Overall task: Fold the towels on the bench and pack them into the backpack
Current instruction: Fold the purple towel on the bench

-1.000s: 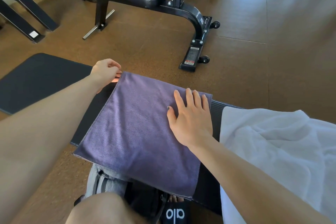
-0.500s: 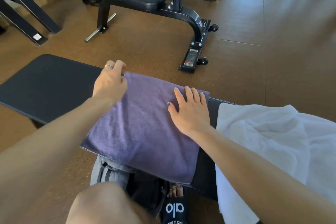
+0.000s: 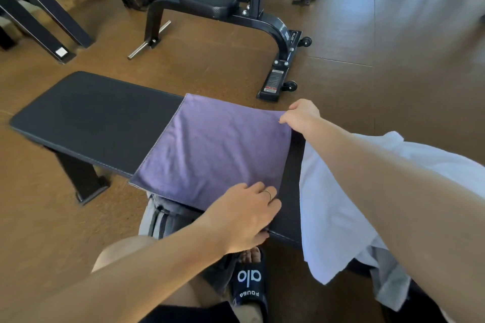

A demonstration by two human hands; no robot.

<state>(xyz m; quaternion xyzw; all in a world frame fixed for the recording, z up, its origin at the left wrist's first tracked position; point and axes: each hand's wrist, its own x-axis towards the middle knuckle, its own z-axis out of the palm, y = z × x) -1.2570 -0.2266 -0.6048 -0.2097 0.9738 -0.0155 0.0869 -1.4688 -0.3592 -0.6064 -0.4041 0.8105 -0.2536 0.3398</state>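
Purple towel (image 3: 210, 149) lies flat across the black counter (image 3: 91, 118); your right hand (image 3: 301, 115) pinches its far right corner, your left hand (image 3: 244, 215) grips the near right corner. White towel (image 3: 338, 207) sits just beside.

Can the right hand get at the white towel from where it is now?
Probably yes. The right hand pinches the purple towel's far corner, and the white towel lies just beside it on the bench, uncovered; it must let go first.
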